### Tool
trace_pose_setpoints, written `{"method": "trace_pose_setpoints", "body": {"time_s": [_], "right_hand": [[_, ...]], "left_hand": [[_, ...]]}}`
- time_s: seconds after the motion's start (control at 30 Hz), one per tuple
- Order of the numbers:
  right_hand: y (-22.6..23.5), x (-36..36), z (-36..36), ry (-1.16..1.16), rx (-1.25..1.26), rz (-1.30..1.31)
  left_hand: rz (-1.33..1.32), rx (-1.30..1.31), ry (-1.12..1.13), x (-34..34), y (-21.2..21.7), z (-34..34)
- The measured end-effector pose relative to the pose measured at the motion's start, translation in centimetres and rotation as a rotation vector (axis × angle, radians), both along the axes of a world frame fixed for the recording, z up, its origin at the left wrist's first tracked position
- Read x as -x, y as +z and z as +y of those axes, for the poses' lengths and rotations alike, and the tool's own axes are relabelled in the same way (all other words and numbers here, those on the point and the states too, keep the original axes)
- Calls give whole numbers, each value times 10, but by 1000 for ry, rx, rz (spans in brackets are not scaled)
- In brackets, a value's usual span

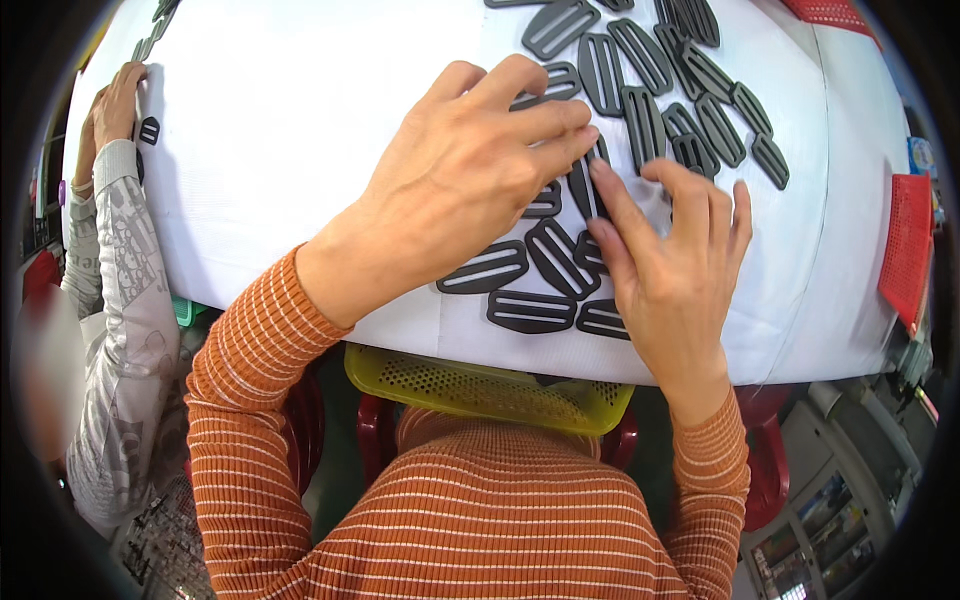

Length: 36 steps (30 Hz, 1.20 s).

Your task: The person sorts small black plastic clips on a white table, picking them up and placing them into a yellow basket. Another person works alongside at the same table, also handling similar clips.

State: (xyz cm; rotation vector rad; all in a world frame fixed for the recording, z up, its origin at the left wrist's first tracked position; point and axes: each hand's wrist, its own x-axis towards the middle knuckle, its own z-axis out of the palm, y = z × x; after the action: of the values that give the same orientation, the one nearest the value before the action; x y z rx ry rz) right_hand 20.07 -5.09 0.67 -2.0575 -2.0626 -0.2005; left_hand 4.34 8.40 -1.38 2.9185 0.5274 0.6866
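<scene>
From the head camera, a yellow perforated basket (480, 402) sits below the near edge of a white-covered table (270, 150), a dark piece showing at its inner edge; its other contents cannot be made out. A red basket (908, 245) stands at the right edge, its interior hidden.

Between two bare hands, a dark slotted buckle (584, 190) lies amid similar pieces (485, 268) scattered at many angles, its long axis running nearly straight away from the wearer. The left hand (465, 165) bends its fingers together over the buckle's far end; the right hand (680, 270) holds thumb and index finger parted along its right edge. Whether either grips it cannot be told. At far left, a co-worker's hands (118, 105) rest near small dark pieces (149, 130).
</scene>
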Motion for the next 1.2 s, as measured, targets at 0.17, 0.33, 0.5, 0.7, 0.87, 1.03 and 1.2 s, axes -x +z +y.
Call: {"method": "trace_pose_setpoints", "body": {"time_s": [0.17,0.33,0.5,0.7,0.87,1.03,1.2], "right_hand": [[11,8,-15,-16,85,-54],[12,14,-3,-72,37,-72],[21,14,-14,-85,135,-70],[8,10,8,-48,-35,-59],[25,14,-19,-46,49,77],[23,-2,-36,-93,-141,211],[7,-10,-16,-54,-216,139]], "left_hand": [[31,-38,43,5,11,1],[8,-43,37,3,16,-1],[4,-38,51,3,17,-1],[19,-57,47,1,22,1],[-67,75,30,2,16,0],[-276,230,150,15,17,16],[-198,17,179,15,-4,5]]}}
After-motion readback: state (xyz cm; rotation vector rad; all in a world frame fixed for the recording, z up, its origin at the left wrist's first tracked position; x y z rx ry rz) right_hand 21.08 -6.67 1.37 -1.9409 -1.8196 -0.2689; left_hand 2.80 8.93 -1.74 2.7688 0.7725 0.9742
